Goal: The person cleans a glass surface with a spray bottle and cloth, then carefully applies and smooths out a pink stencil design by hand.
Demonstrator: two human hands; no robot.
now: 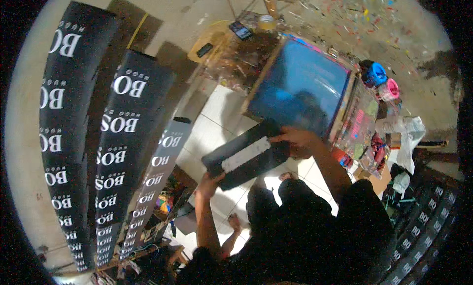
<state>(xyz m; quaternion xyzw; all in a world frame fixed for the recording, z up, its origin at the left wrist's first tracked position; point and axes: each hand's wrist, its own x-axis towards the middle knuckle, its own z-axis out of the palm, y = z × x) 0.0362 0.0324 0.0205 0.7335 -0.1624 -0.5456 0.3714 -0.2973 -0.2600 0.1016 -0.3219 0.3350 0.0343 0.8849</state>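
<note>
A black rectangular box [246,156] with a pale, whitish strip along its upper face is held slantwise in front of me, above the white tiles. My left hand [209,185] grips its near left corner. At its right end, my right hand [297,141] is closed over the edge, with the forefinger resting on the upper face. Just beyond the box lies a wooden-framed screen [300,80] with a glossy blue mesh, propped at the work spot.
Tall stacks of black boxes with white lettering [133,122] rise at my left; more boxes [419,231] stand at the lower right. Blue [377,74] and pink [389,89] round containers sit right of the screen, near a white plastic bag [411,135]. Two phones [240,30] lie beyond.
</note>
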